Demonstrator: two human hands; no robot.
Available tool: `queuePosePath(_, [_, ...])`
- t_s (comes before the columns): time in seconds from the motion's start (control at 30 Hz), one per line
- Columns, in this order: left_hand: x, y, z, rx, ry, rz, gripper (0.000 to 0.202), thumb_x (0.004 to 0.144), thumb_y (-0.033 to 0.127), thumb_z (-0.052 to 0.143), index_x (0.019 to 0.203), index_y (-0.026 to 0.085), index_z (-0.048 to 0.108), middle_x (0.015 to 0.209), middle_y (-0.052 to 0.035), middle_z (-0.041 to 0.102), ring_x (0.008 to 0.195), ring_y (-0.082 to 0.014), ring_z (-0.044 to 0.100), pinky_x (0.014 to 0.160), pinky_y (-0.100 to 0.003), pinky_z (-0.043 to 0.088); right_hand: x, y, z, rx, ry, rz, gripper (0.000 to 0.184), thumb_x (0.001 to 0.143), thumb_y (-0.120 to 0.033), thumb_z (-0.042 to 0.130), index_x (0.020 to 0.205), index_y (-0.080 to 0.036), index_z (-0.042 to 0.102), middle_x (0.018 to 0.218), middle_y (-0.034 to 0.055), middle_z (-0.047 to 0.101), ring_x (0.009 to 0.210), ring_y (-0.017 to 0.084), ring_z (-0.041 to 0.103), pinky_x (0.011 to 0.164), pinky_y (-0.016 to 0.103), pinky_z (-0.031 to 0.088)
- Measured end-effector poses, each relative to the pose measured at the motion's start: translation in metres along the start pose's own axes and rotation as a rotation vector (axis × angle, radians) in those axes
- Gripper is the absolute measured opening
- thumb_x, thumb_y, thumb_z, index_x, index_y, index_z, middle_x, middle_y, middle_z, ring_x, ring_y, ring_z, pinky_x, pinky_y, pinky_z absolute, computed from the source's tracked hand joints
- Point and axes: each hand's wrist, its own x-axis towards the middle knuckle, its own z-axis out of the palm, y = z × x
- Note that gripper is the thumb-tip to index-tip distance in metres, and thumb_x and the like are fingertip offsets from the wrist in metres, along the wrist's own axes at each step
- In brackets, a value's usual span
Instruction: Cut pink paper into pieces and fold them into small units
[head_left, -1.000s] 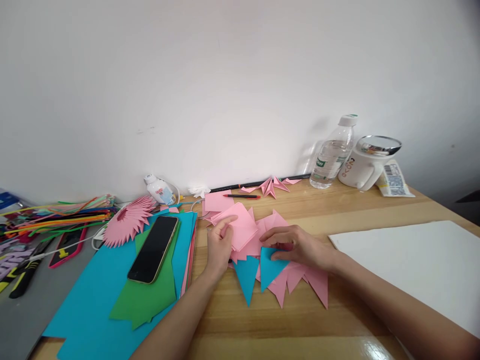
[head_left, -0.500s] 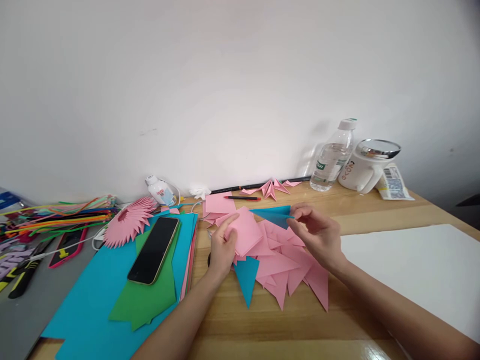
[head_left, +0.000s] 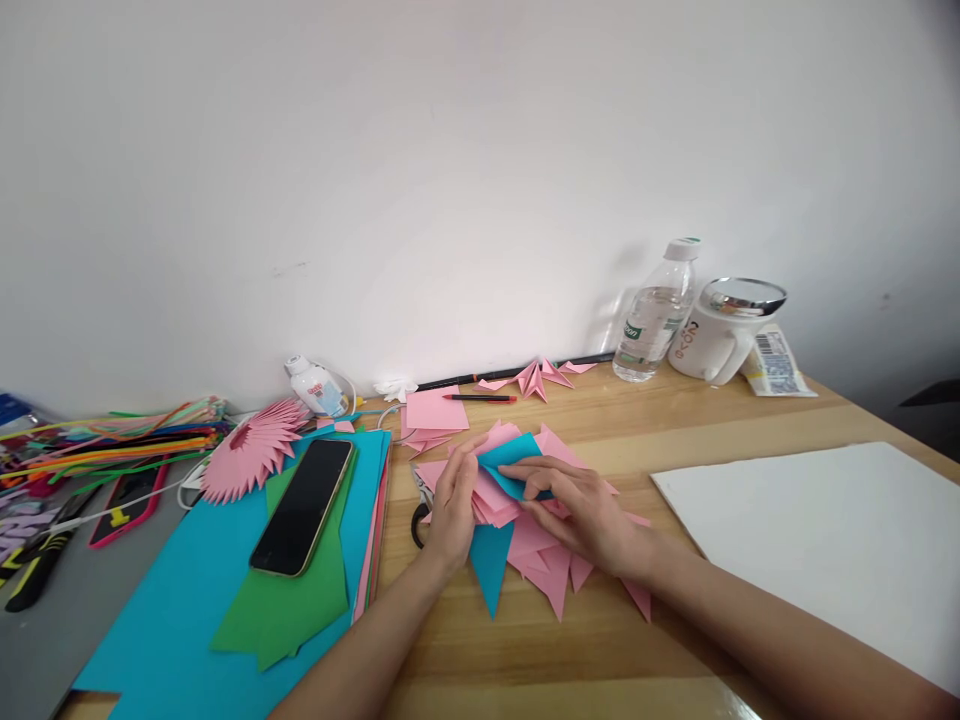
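Observation:
My left hand (head_left: 450,505) grips the left side of a stack of pink paper squares (head_left: 491,495), fingers curled around its edge. With its fingers pressed on top, my right hand (head_left: 577,505) holds a blue folded paper piece (head_left: 514,462) against that stack. A second blue paper triangle (head_left: 491,562) lies on the table just below my hands, point toward me. Pink folded triangles (head_left: 551,575) are spread under and around both hands on the wooden table (head_left: 600,640).
A black phone (head_left: 304,505) lies on green and blue paper sheets (head_left: 187,610) at left, beside a pink paper flower (head_left: 251,455) and coloured sticks (head_left: 112,435). At the back stand a glue bottle (head_left: 315,385), a water bottle (head_left: 656,310) and a mug (head_left: 716,330). A white sheet (head_left: 817,535) lies right.
My right hand lifted a blue folded piece off the pile, raised it, then brought it down and left onto the pink stack held by my left hand.

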Motion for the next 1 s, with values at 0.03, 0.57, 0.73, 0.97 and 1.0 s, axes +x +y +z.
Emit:
queuePosePath(0.03, [0.001, -0.001, 0.0, -0.011, 0.008, -0.012, 0.037, 0.091, 0.038, 0.037, 0.116, 0.02, 0.057, 0.127, -0.0065, 0.055, 0.122, -0.0195, 0.044, 0.103, -0.031, 0.031, 0.0, -0.001, 0.0, 0.007, -0.022, -0.013, 0.006, 0.09, -0.021, 0.045, 0.085, -0.023, 0.048, 0.11, 0.0101, 0.065, 0.106, 0.019, 0.059, 0.085, 0.037, 0.052])
queuePosePath(0.57, [-0.002, 0.0, 0.001, 0.03, -0.067, -0.042, 0.028, 0.081, 0.027, 0.05, 0.098, 0.02, 0.071, 0.098, -0.0044, 0.069, 0.092, -0.02, 0.06, 0.084, -0.029, 0.044, 0.002, 0.0, 0.0, 0.15, -0.04, 0.02, 0.018, 0.083, -0.037, 0.058, 0.093, -0.023, 0.053, 0.117, 0.0118, 0.06, 0.114, 0.023, 0.053, 0.093, 0.041, 0.048])
queuePosePath(0.73, [0.007, -0.003, -0.012, 0.071, 0.268, -0.083, 0.031, 0.078, 0.024, 0.049, 0.101, 0.019, 0.069, 0.062, 0.0014, 0.06, 0.049, -0.0106, 0.044, 0.049, -0.022, 0.037, 0.001, -0.001, -0.004, 0.036, -0.049, -0.032, 0.011, 0.085, -0.029, 0.057, 0.093, -0.022, 0.059, 0.108, 0.0105, 0.056, 0.104, 0.021, 0.054, 0.086, 0.037, 0.05])
queuePosePath(0.97, [0.02, -0.026, -0.022, -0.065, 0.465, -0.111, 0.039, 0.075, 0.03, 0.053, 0.109, 0.016, 0.064, 0.075, -0.003, 0.064, 0.056, -0.0115, 0.051, 0.055, -0.024, 0.043, -0.003, 0.001, 0.007, 0.014, -0.358, 0.094, 0.012, 0.083, -0.028, 0.059, 0.092, -0.019, 0.057, 0.089, 0.0059, 0.062, 0.08, 0.018, 0.059, 0.068, 0.031, 0.051])
queuePosePath(1.0, [0.02, -0.026, -0.021, -0.082, 0.455, -0.117, 0.039, 0.074, 0.029, 0.054, 0.109, 0.015, 0.065, 0.078, -0.004, 0.065, 0.058, -0.0116, 0.052, 0.056, -0.025, 0.043, -0.003, 0.001, 0.009, -0.008, -0.352, 0.128, 0.013, 0.082, -0.029, 0.06, 0.089, -0.019, 0.056, 0.086, 0.0053, 0.062, 0.076, 0.018, 0.059, 0.066, 0.031, 0.051])
